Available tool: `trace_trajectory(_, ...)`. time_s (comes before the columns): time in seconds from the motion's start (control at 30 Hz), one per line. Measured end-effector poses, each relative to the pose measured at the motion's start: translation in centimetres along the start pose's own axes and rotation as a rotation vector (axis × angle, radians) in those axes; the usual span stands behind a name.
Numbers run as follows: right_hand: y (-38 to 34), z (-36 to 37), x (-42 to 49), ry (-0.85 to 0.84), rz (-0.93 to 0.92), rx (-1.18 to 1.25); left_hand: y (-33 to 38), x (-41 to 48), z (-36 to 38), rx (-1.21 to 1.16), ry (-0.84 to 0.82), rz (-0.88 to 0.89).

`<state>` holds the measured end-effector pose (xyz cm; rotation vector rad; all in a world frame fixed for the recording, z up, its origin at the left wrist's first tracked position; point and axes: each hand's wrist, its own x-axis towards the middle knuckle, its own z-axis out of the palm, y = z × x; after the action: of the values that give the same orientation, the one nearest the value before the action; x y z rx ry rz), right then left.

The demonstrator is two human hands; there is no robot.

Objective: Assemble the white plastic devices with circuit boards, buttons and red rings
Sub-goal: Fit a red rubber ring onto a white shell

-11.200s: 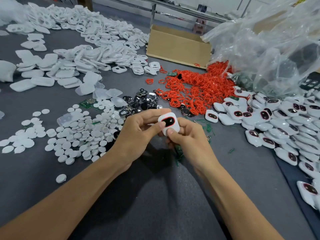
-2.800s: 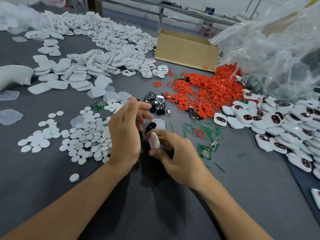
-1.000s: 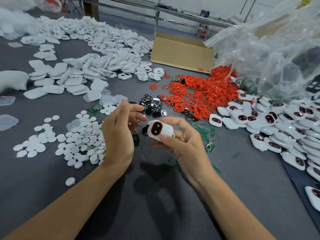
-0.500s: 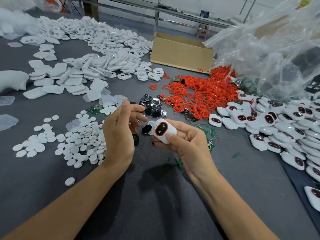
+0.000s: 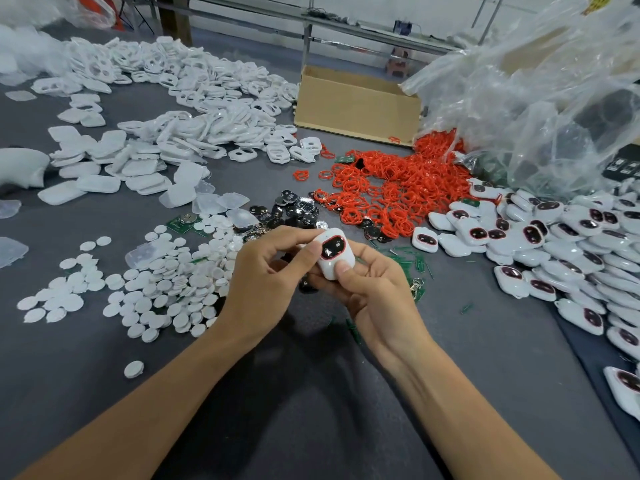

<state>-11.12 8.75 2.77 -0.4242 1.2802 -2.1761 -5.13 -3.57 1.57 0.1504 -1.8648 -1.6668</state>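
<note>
— Two hands on one white device (image 5: 334, 252), held over the middle of the table (image 5: 311, 427), between the disc heap and the finished pile.
— What's the grip?
— The left hand (image 5: 266, 271) pinches its left edge, thumb against the side. The right hand (image 5: 374, 289) cradles it from beneath, thumb pressing the lower face. It's a smooth, rounded shell with a glossy dark oval window rimmed in thin red.
— And around them?
— Flat matte white discs (image 5: 166, 282) spread out to the left, overlapping. Beyond the fingers there's a clump of shiny dark round parts (image 5: 294, 209), then a tangle of thin red rings (image 5: 391, 188) running up to a cardboard box (image 5: 356, 105). White shell halves (image 5: 194, 95) are heaped far left, many with cut-outs. Finished devices (image 5: 554, 244) crowd the right edge, below a crinkled clear plastic bag (image 5: 536, 98).
— Any room?
— Bare dark grey, felt-like surface under the forearms, out to the near edge. Green slivers (image 5: 412, 258) lie scattered right of the hands.
</note>
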Motion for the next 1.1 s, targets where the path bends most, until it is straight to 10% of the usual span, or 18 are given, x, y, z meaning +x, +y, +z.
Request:
trace_trajectory(0.37,-0.1,-0.1,-0.2,-0.028,-0.018,-0.146,-0.3,0.0,0.1,0.024,-0.015,-0.038)
trace_trajectory(0.53,0.7,-0.1,-0.2,0.164,-0.471,-1.047,-0.3,-0.1,0.1,0.063,0.08,-0.012)
trace_trajectory(0.67,0.8,-0.3,-0.4,0.15,-0.692,-1.322,-0.4,-0.2,0.0,0.131,0.067,0.015)
trace_trajectory(1.1,0.7,0.5,-1.0,0.018,-0.512,-1.334,0.5,0.0,-0.4,-0.132,0.221,-0.023)
